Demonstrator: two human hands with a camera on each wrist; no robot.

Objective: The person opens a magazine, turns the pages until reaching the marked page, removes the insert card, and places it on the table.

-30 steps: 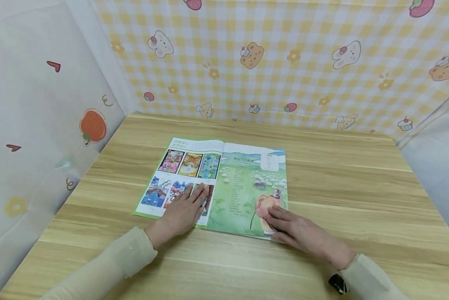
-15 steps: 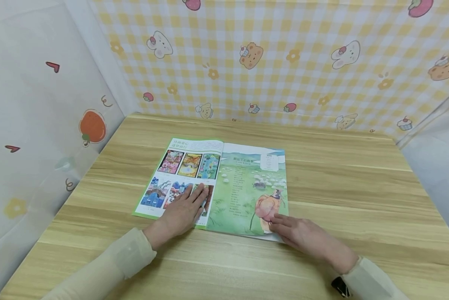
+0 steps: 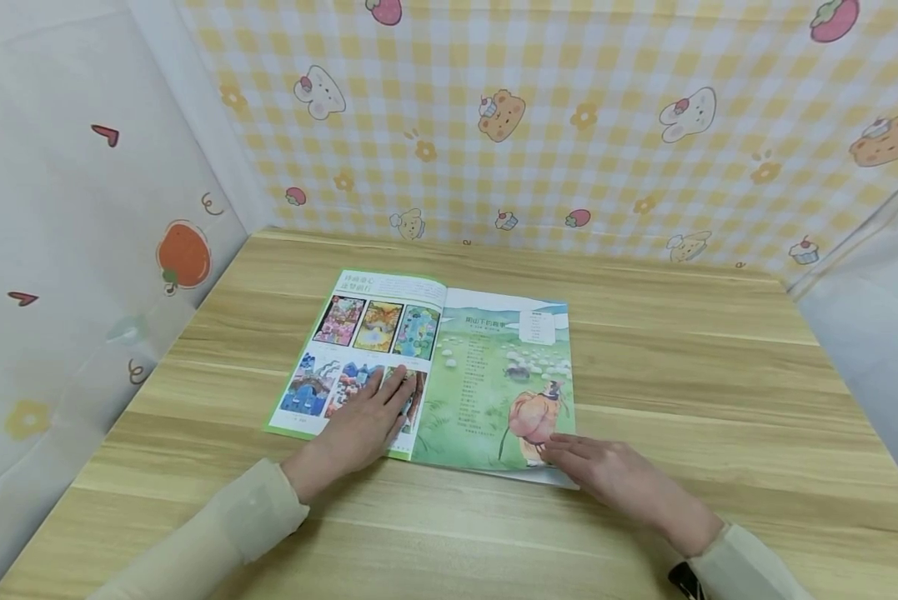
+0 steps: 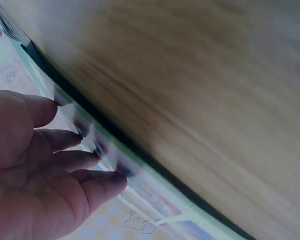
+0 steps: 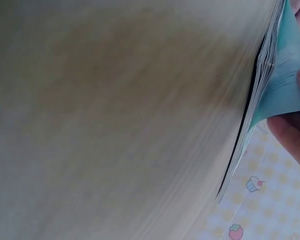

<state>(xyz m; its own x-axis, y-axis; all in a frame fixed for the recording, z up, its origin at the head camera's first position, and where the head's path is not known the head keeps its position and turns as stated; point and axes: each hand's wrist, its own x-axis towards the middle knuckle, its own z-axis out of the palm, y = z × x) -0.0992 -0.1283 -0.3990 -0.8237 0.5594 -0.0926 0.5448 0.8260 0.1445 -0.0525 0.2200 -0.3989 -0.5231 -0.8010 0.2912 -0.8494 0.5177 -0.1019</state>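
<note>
An open picture magazine [image 3: 437, 333] lies on the wooden table, its left page [image 3: 321, 435] showing several framed paintings and its right page [image 3: 464, 425] a green meadow with sheep and lines of text. My left hand [image 3: 354, 429] rests on the lower part of the left page, fingers stretched out; the left wrist view has the fingertips touching the paper. At the lower right corner, my right hand [image 3: 617, 475] pinches the right page, thumb above and fingers [image 5: 290, 140] beneath. That corner curls up from the stack of pages [image 5: 262, 75] under it.
The wood-grain table [image 3: 719, 383] extends around the magazine on all sides. Behind it hangs a yellow checked cloth [image 3: 569, 167] with cartoon prints, and a white printed sheet [image 3: 66, 208] closes off the left side.
My right hand has slid a little down and right along the page corner, and that corner now lifts, baring the sheet below. My left hand stays in place.
</note>
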